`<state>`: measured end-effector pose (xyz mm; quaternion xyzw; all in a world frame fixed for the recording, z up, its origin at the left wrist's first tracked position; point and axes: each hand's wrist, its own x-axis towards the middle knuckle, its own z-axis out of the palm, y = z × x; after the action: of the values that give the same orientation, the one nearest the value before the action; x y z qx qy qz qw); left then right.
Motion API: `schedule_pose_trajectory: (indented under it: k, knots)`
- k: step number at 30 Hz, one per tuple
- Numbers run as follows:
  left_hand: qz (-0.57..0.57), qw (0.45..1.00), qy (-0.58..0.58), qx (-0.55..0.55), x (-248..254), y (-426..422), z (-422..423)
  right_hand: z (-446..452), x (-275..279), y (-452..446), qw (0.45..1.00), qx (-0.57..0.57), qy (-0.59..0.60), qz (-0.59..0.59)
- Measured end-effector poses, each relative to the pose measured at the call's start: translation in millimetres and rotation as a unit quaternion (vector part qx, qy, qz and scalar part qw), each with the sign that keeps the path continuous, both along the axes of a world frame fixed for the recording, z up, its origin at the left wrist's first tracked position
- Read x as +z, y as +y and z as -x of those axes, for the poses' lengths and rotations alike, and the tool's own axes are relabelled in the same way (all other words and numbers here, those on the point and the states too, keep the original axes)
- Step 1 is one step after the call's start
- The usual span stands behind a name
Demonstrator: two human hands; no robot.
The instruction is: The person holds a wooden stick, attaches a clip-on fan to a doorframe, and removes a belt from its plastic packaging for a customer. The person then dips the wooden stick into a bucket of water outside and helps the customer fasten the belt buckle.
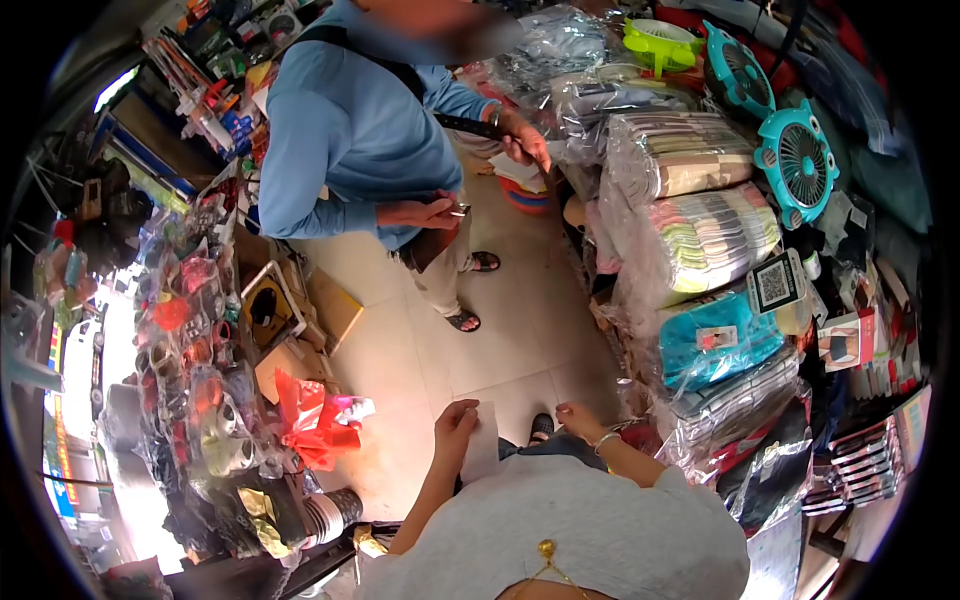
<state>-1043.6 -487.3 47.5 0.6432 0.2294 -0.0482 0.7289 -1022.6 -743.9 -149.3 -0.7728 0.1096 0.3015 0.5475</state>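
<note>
My left hand [457,430] is closed on the edge of a white sheet [481,442], which hangs down in front of my body; whether it is paper or thin plastic I cannot tell. To its right, apart from the sheet, my right hand [582,424] has its fingers curled together, and a bracelet [607,439] circles that wrist. Anything inside those fingers is hidden. Facing me stands a person in a blue top [345,130]. One of that person's hands [522,138] is by a dark strap [468,126]; the other [425,212] has a small metal piece at its fingertips.
Plastic-wrapped stacks of folded cloth [712,238] line the right, below teal fans [797,165] and a green fan [662,45]. A QR code sign [776,284] stands among them. Bagged goods [205,350], cardboard boxes [292,362] and a red plastic bag [312,418] crowd the left. Tiled floor [400,345] runs between.
</note>
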Motion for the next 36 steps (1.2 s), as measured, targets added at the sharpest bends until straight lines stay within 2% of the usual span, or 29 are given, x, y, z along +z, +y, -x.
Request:
schedule_pose_trajectory:
  k: [4,6,8,9,11,12,14,16,17,19,22,24,26,28,32,36]
  knots:
    - [0.021,1.000,-0.007,0.012,-4.9,1.6,7.5,-8.5,38.0,14.2,0.997,0.068,0.014,-0.021]
    - [0.003,1.000,-0.008,0.030,-0.9,4.2,12.7,-15.2,57.9,21.9,0.993,0.036,0.070,-0.086]
    - [0.005,0.999,-0.006,0.048,0.7,7.9,20.5,-45.7,47.7,25.5,0.983,0.027,0.143,-0.111]
    - [0.006,0.998,-0.003,0.062,0.2,9.6,23.3,-70.1,49.9,22.9,0.972,-0.022,0.154,-0.176]
    - [0.005,0.998,-0.001,0.069,-1.4,13.6,30.4,-124.0,122.3,26.8,0.978,-0.064,0.031,-0.198]
    - [0.001,0.997,0.003,0.077,-2.1,15.2,34.6,-160.7,121.8,28.2,0.983,-0.025,-0.114,-0.140]
    - [0.002,0.996,0.003,0.084,-2.8,15.6,40.3,-220.4,192.6,35.0,0.942,0.006,-0.314,-0.116]
    - [0.001,0.995,0.011,0.102,-3.4,15.3,43.8,-266.0,252.2,42.6,0.915,-0.071,-0.348,-0.195]
    - [0.004,0.995,0.009,0.100,-0.8,14.9,45.1,-282.7,267.4,40.0,0.915,-0.070,-0.347,-0.192]
    - [0.010,0.994,0.008,0.112,-2.1,14.7,45.8,-307.8,286.9,42.0,0.930,0.014,-0.342,-0.133]
    - [0.015,0.990,0.007,0.141,0.1,16.8,50.2,-277.6,257.5,61.7,0.927,0.085,-0.331,-0.153]
    - [0.017,0.987,0.007,0.161,0.0,17.7,52.4,-235.0,238.7,68.7,0.960,0.130,-0.123,-0.214]
    - [0.000,0.989,0.013,0.145,-0.2,21.6,59.0,-200.9,176.0,63.8,0.958,0.155,-0.061,-0.235]
    - [-0.004,0.989,0.013,0.149,1.0,23.8,60.6,-162.3,145.1,61.7,0.983,0.142,-0.021,-0.118]
    - [0.001,0.990,0.015,0.143,2.2,24.8,55.5,-105.0,93.5,35.1,0.987,0.095,0.087,-0.091]
    - [-0.001,0.995,0.016,0.103,-2.8,23.0,43.2,-58.7,67.5,3.2,0.992,0.023,0.109,-0.067]
